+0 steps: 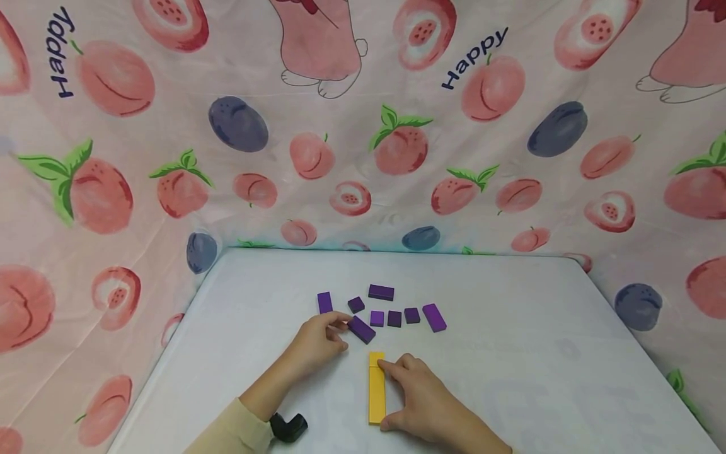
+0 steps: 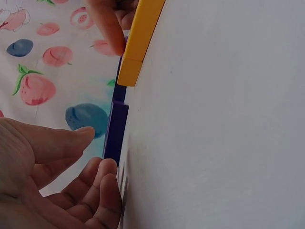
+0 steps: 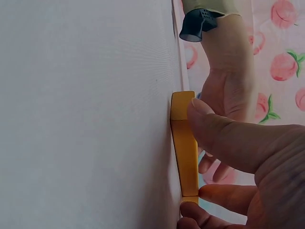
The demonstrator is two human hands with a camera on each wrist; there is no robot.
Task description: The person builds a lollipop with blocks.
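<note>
My right hand (image 1: 422, 400) holds a long yellow block (image 1: 377, 397) lengthwise, thumb at its near end and index finger by the far end. A small yellow block (image 1: 376, 358) continues the row at the far end, with a thin seam between the two. My left hand (image 1: 319, 337) is beside a purple rectangular block (image 1: 361, 330), its index fingertip right at the block's left end. In the left wrist view, the left thumb and fingers (image 2: 108, 167) are spread apart, with a purple block (image 2: 116, 133) just beyond them.
Farther back on the white table (image 1: 510, 353) lie several small purple cubes (image 1: 394, 318) and longer purple blocks, one at the back (image 1: 381, 292), one left (image 1: 324, 302), one right (image 1: 434, 318). A black camera (image 1: 289, 428) sits at the left wrist. Fruit-printed cloth (image 1: 351, 157) stands behind.
</note>
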